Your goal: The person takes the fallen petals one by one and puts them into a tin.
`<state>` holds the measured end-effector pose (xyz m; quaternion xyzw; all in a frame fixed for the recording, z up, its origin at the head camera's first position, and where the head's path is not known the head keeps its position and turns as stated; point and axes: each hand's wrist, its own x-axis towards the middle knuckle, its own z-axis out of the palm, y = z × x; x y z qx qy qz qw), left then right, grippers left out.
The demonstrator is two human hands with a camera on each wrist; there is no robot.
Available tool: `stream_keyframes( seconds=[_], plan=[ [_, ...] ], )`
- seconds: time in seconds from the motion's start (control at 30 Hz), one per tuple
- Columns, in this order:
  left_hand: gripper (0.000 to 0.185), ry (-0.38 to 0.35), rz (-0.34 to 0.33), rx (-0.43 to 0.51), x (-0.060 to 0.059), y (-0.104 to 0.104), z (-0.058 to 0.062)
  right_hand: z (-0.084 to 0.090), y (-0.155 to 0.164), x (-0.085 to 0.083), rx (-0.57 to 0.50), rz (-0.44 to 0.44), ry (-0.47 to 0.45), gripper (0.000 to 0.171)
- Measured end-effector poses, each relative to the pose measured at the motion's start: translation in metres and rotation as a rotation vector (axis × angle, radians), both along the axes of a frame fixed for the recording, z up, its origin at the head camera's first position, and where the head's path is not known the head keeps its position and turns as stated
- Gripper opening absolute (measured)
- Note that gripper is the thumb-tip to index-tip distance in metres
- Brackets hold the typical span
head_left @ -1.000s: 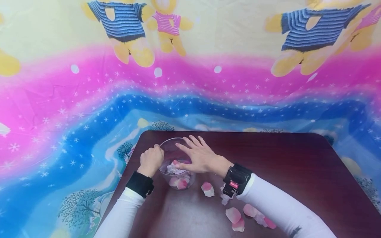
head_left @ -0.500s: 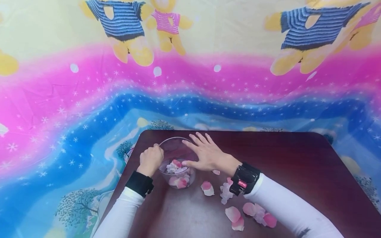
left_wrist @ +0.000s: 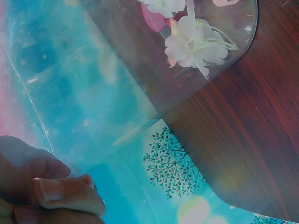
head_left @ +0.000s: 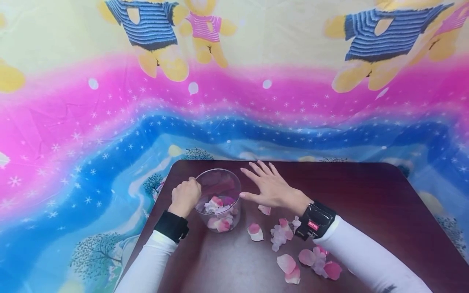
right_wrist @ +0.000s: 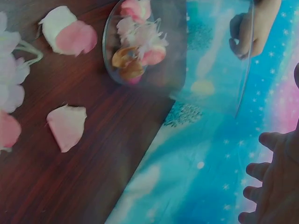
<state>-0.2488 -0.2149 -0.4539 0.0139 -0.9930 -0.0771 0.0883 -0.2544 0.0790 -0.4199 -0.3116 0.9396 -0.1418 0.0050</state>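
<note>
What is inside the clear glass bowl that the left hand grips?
The glass bowl gripped at its rim by the left hand holds pink and white petals and a small white blossom. Any petals lower in the pile are covered by those above.

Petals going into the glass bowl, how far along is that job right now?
Partly done. Several pink and white petals already lie in the glass bowl. The left hand grips the bowl's rim, while the right hand is open beside the bowl, holding nothing. Left to do: loose petals lie scattered on the table near the right wrist, roughly as many as are in the bowl.
</note>
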Motion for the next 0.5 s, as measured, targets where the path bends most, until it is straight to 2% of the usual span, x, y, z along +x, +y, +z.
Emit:
stream_keyframes(
  seconds=[0.33,0.5],
  plan=[
    [0.034,0.009,0.002,-0.003,0.0,0.001,0.0,-0.019,0.021,-0.008,0.011,-0.066,-0.012,0.084],
    [0.033,0.016,-0.001,-0.001,0.0,0.001,-0.001,-0.034,0.026,-0.012,0.024,-0.084,-0.014,0.084]
  ],
)
